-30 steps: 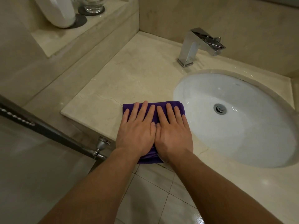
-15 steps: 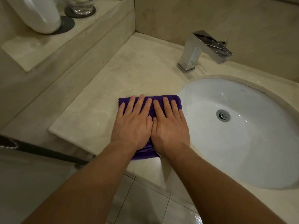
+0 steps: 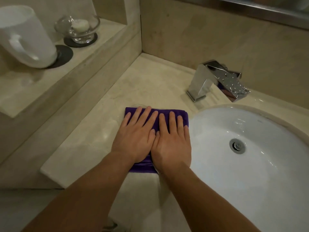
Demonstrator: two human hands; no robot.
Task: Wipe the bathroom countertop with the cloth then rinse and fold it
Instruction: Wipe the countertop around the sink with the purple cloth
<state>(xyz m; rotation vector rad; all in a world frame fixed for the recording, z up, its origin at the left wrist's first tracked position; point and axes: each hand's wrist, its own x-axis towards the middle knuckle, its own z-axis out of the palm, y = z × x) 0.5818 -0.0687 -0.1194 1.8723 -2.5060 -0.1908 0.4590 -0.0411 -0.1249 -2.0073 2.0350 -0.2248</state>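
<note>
Most of the folded purple cloth [image 3: 143, 166] lies hidden under the flat left hand [image 3: 135, 139] and right hand [image 3: 172, 144]; only its far strip and a patch between the wrists show. Both forearms run off the bottom edge. The oval white ceramic sink basin [image 3: 250, 181] is cut by the right edge. The tall white glossy vessel [image 3: 28, 36] is cropped at the left edge. Whether the pale round lump [image 3: 80, 25] in the clear glass bowl [image 3: 78, 33] is soap or a candle cannot be told. A blurred light shape [image 3: 113, 226] at the bottom edge is unreadable.

Folded purple cloth [image 3: 181, 116] flat on beige marble countertop [image 3: 93, 139], just beside sink.
</note>
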